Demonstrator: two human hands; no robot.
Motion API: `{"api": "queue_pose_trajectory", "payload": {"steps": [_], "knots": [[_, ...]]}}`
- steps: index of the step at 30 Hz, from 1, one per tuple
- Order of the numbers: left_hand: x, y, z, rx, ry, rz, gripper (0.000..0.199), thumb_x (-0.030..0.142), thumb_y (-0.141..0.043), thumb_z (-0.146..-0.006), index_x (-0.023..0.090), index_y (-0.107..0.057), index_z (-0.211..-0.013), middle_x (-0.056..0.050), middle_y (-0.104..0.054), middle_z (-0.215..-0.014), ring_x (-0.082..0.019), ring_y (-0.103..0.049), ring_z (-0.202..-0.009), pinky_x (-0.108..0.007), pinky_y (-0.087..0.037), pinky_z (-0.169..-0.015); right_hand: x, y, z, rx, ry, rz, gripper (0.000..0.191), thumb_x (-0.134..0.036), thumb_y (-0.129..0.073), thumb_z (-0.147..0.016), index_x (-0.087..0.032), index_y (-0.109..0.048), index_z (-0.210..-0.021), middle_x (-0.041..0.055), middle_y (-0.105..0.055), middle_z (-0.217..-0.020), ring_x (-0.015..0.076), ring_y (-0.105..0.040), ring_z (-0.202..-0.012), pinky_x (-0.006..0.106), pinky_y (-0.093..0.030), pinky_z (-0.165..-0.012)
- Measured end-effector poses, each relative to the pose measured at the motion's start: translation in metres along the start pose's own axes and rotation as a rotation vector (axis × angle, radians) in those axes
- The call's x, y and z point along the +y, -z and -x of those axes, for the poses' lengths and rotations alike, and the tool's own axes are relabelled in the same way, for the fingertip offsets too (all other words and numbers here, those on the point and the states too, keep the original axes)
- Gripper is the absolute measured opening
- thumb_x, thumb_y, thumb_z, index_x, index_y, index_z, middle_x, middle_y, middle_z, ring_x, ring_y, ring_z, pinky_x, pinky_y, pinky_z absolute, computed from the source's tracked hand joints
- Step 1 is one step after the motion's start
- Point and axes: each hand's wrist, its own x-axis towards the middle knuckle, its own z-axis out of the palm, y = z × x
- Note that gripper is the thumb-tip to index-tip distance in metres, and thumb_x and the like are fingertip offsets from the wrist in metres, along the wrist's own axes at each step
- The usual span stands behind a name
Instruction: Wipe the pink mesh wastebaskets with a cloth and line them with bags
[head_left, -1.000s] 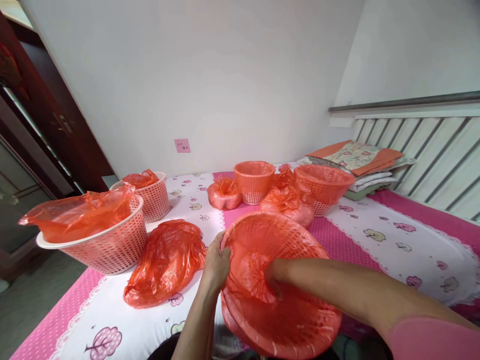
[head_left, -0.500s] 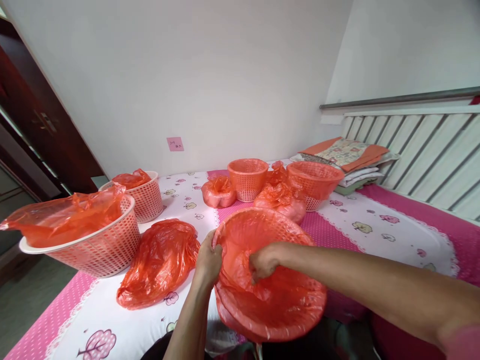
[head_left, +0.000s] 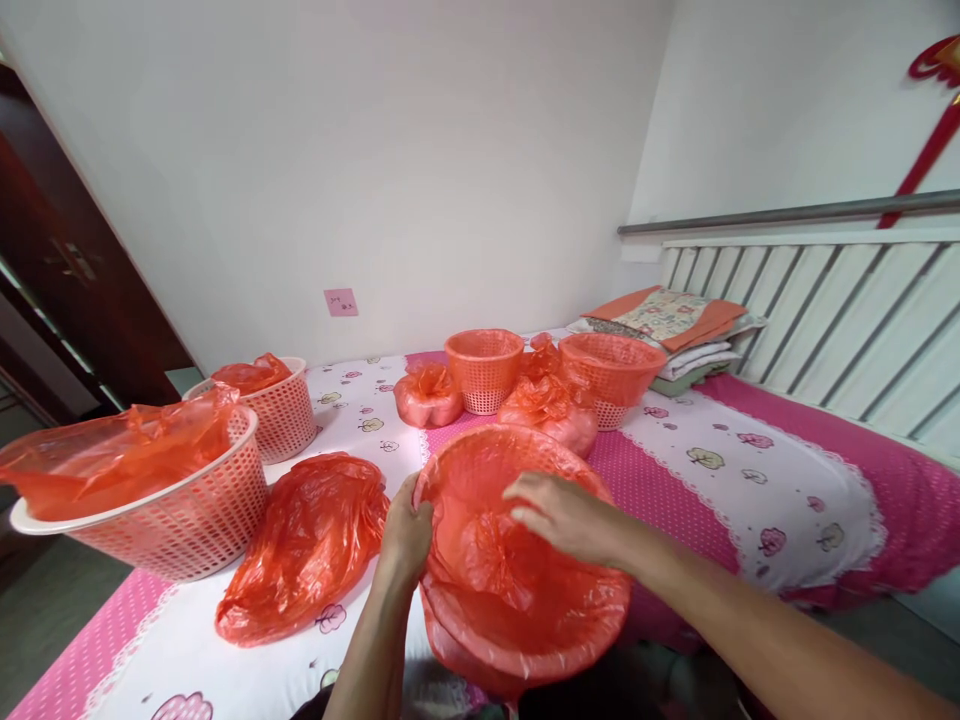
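Note:
A plastic basket, covered inside and over its rim by a thin red plastic bag, is tilted toward me at the bed's front edge. My left hand grips its left rim, thumb on the inner side. Above the bag-lined hollow hovers my right hand, fingers apart and holding nothing. The bag is bunched up in the middle of the basket. Left of my left hand, a crumpled red plastic bag lies on the bedspread.
Two white baskets with red bags stand at left. Farther back are two bag-covered baskets and several bunched red bags. Folded bedding lies by the white headboard.
My right hand has lifted off the bag's bunched middle, and its fingers have opened. My left hand keeps its hold on the rim. The view has turned slightly right.

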Motion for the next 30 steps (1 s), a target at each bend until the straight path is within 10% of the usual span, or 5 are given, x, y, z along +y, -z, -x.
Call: {"api": "queue_pose_trajectory", "payload": {"steps": [5,10,17,22,30], "knots": [[0.0,0.0,-0.001,0.004,0.022,0.017,0.032,0.026,-0.071,-0.074,0.02,-0.073,-0.106,-0.006,-0.078,-0.092,-0.028,-0.071,-0.092,-0.041,-0.056,-0.088,0.047,0.023,0.026,0.48,-0.185,0.097,0.035,-0.044,-0.052,-0.09,-0.021,-0.07,-0.11,0.015,-0.072,-0.111,0.0325,-0.068,-0.106,0.045,-0.051,-0.094],[-0.003,0.002,-0.003,-0.001,0.046,0.034,0.033,0.03,-0.074,-0.074,0.019,-0.072,-0.105,-0.005,-0.077,-0.09,-0.026,-0.071,-0.088,-0.039,-0.056,-0.084,0.08,0.006,0.052,0.409,-0.419,-0.244,0.041,-0.065,-0.059,-0.082,-0.025,-0.061,-0.072,0.0003,-0.061,-0.063,0.0216,-0.056,-0.062,0.032,-0.042,-0.06],[0.001,0.001,-0.002,-0.038,0.091,0.106,0.035,0.036,-0.076,-0.071,0.015,-0.072,-0.099,-0.005,-0.077,-0.083,-0.024,-0.071,-0.075,-0.037,-0.056,-0.072,0.079,-0.017,0.051,0.532,-0.455,-0.565,0.053,-0.076,-0.063,-0.078,-0.024,-0.058,-0.07,-0.0002,-0.063,-0.069,0.0217,-0.059,-0.07,0.031,-0.047,-0.065],[0.017,0.017,-0.001,0.012,0.119,0.166,0.055,0.043,-0.082,-0.074,0.016,-0.072,-0.121,-0.016,-0.077,-0.125,-0.03,-0.073,-0.113,-0.041,-0.057,-0.096,0.068,-0.009,0.063,0.596,-0.496,-0.67,0.048,-0.073,-0.064,-0.083,-0.026,-0.057,-0.075,0.001,-0.066,-0.073,0.0214,-0.063,-0.067,0.032,-0.05,-0.061],[0.003,0.008,-0.007,-0.023,0.13,0.246,0.057,0.051,-0.085,-0.072,0.015,-0.076,-0.116,-0.017,-0.08,-0.118,-0.037,-0.074,-0.112,-0.051,-0.055,-0.101,0.065,-0.02,0.078,0.4,-0.544,-0.933,0.053,-0.069,-0.087,-0.065,-0.022,-0.062,-0.069,-0.0033,-0.064,-0.058,0.0136,-0.056,-0.05,0.025,-0.044,-0.048]]}}
